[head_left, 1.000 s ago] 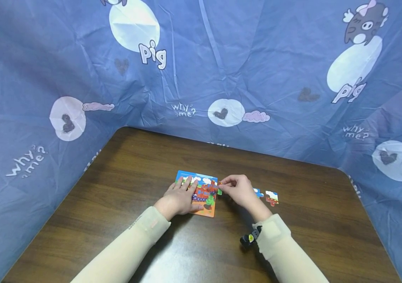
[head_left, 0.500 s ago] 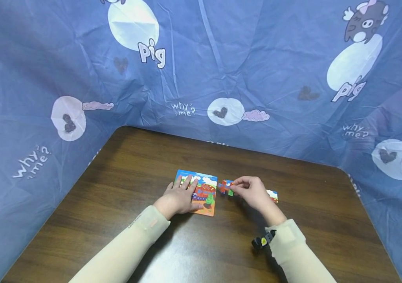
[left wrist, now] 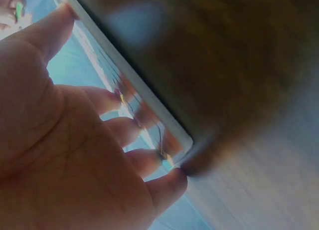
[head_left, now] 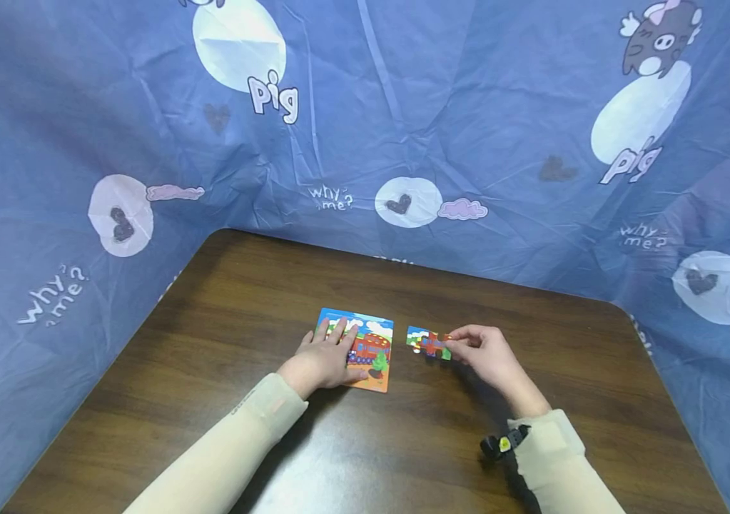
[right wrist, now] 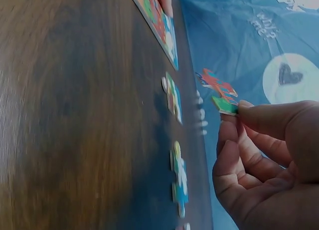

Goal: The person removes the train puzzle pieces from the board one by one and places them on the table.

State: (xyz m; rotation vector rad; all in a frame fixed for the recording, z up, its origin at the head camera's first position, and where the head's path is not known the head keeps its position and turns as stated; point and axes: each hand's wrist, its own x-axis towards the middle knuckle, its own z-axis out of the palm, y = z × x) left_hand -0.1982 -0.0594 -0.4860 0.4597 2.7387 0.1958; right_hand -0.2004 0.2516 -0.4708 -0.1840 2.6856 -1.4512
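Observation:
My left hand [head_left: 325, 363] lies with fingers spread over the left part of a jigsaw puzzle board [head_left: 377, 350] printed with a red train, a green tree and blue sky. In the left wrist view its thumb and fingertips [left wrist: 110, 99] touch the board near its edge. Right of the board, my right hand [head_left: 489, 355] pinches a red and green puzzle piece [right wrist: 225, 105] between thumb and fingertips, raised over the table. A loose puzzle piece [right wrist: 173, 98] lies below it, partly overlapped by the held piece in the head view.
Another loose puzzle piece [right wrist: 180, 180] lies on the brown wooden table [head_left: 275, 285] nearer the right hand, mostly hidden by that hand in the head view. A blue printed cloth [head_left: 339, 143] hangs behind the table. A black wrist device [head_left: 504, 444] sits at the right cuff.
My right hand has moved right, away from the board's edge, carrying the puzzle piece over the loose pieces. My left hand has stayed on the board.

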